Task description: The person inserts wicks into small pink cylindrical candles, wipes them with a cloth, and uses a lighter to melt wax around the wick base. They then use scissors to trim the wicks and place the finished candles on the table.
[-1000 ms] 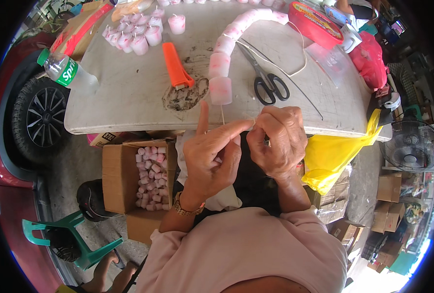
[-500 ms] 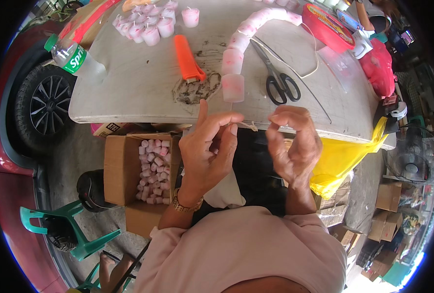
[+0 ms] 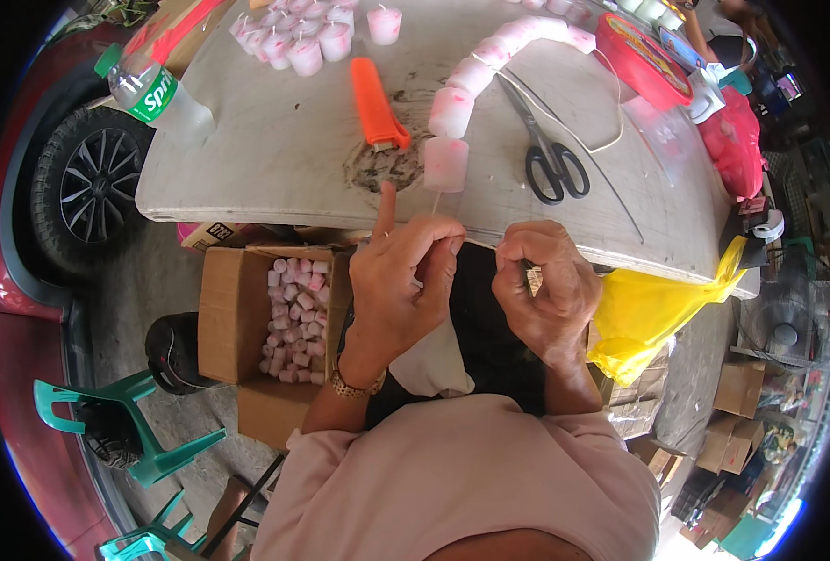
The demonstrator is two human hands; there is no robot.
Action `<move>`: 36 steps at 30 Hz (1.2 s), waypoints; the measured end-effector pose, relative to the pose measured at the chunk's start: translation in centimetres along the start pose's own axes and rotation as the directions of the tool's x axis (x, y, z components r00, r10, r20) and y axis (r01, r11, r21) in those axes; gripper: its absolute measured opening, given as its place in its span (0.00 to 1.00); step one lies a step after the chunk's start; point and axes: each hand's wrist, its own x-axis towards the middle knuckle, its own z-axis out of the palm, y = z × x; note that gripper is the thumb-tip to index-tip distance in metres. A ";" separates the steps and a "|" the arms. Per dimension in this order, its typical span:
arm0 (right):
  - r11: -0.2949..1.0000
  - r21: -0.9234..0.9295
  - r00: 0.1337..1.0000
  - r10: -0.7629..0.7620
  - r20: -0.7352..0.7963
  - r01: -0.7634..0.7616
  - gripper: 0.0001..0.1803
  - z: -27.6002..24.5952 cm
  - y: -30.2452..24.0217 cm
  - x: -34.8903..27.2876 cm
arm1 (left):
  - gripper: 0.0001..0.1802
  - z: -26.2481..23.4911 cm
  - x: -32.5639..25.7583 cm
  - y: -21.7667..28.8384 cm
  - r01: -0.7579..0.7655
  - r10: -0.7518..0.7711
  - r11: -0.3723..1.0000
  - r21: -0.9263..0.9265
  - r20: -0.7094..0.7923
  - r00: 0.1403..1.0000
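Observation:
My left hand (image 3: 404,280) pinches a thin white string (image 3: 436,203) just off the table's near edge, its index finger and thumb together. Level with it on the right, my right hand (image 3: 548,292) is closed in a pinch, and a short length of the string seems to run between the two. The string comes down from a curved row of pink-and-white cup-shaped candles (image 3: 446,165) lying end to end on the table (image 3: 275,154). At the row's far end the string loops out to the right. The fingertips hide the string's end.
Black-handled scissors (image 3: 555,172) and a thin metal rod (image 3: 611,192) lie right of the row. An orange-handled tool (image 3: 375,103), wicked candles (image 3: 305,56) and a bottle (image 3: 158,93) stand left. Below are a carton (image 3: 228,318) of pink pieces and a yellow bag (image 3: 653,318).
My right hand has closed its fingers and turned slightly inward, near the string's knotted end. My left hand keeps its pinch. The whole view has shifted a little.

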 end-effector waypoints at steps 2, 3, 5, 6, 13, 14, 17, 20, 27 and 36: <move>0.974 0.219 0.998 0.060 0.012 -0.061 0.15 -0.1 0.1 0.2 | 0.10 -0.5 0.3 0.1 0.028 -0.026 0.998 0.050 -0.028 0.999; 0.940 0.334 0.998 0.064 0.010 -0.064 0.14 -0.2 0.2 0.4 | 0.11 -0.9 0.5 0.3 0.060 -0.055 0.995 0.074 -0.070 0.996; 0.918 0.386 0.995 0.099 -0.001 -0.091 0.11 -0.6 0.4 0.9 | 0.15 -1.3 1.1 0.5 0.055 -0.033 0.984 0.172 -0.128 0.991; 0.910 0.398 0.992 0.128 0.003 -0.118 0.10 -0.8 0.6 1.2 | 0.17 -1.2 1.6 0.5 0.014 0.021 0.970 0.245 -0.140 0.990; 0.917 0.334 0.975 0.220 0.031 -0.218 0.11 -1.1 2.2 2.0 | 0.24 2.4 4.0 -1.4 -0.091 0.084 0.810 0.580 0.040 0.996; 0.910 0.339 0.971 0.236 0.045 -0.237 0.11 -0.9 2.4 2.0 | 0.24 2.6 3.9 -1.5 -0.094 0.099 0.823 0.560 0.022 0.995; 0.893 0.334 0.953 0.285 0.100 -0.302 0.11 0.1 2.8 2.1 | 0.24 2.1 3.5 -1.2 -0.045 0.054 0.933 0.357 -0.014 0.998; 0.874 0.318 0.929 0.327 0.171 -0.366 0.10 1.1 2.6 2.1 | 0.23 -0.3 1.8 0.5 0.138 -0.137 0.983 -0.121 0.015 0.990; 0.542 0.556 0.774 0.380 0.506 -0.630 0.13 1.8 0.2 0.7 | 0.23 -6.5 -2.5 3.6 0.499 -0.423 0.518 -0.695 0.299 0.856; -0.207 0.776 0.741 0.232 0.630 -0.595 0.17 4.7 -1.4 -0.1 | 0.32 -5.8 -5.2 2.4 0.445 -0.482 0.538 -0.716 0.172 0.859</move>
